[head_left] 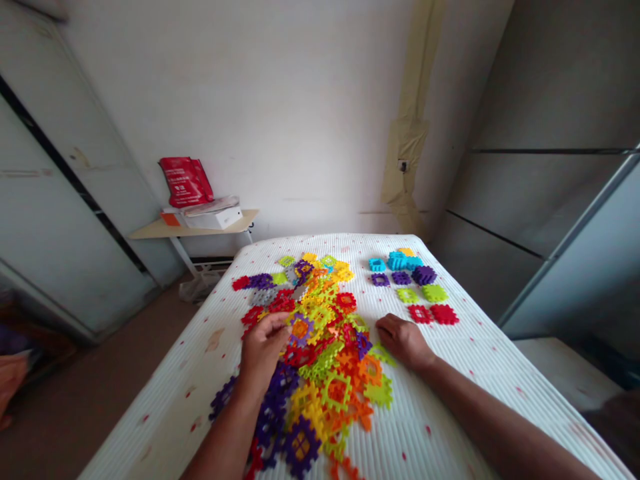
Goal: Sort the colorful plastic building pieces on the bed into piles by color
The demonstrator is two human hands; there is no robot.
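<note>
A big heap of interlocking plastic tiles (pixel 320 347) in red, purple, yellow, green and orange lies on the white-covered table (pixel 450 400). My left hand (pixel 263 347) rests on the heap, its fingers pinched on a purple tile (pixel 300 328) with an orange centre. At the heap's right edge my right hand (pixel 403 340) lies knuckles up with fingers curled under, touching a light green tile (pixel 383 353). What those fingers hold is hidden.
Sorted small stacks stand at the far right of the table: blue (pixel 397 261), purple (pixel 424 275), green (pixel 434 293) and red (pixel 443 315). A side table (pixel 150 231) with a white box and red bag stands at the back left by a wall.
</note>
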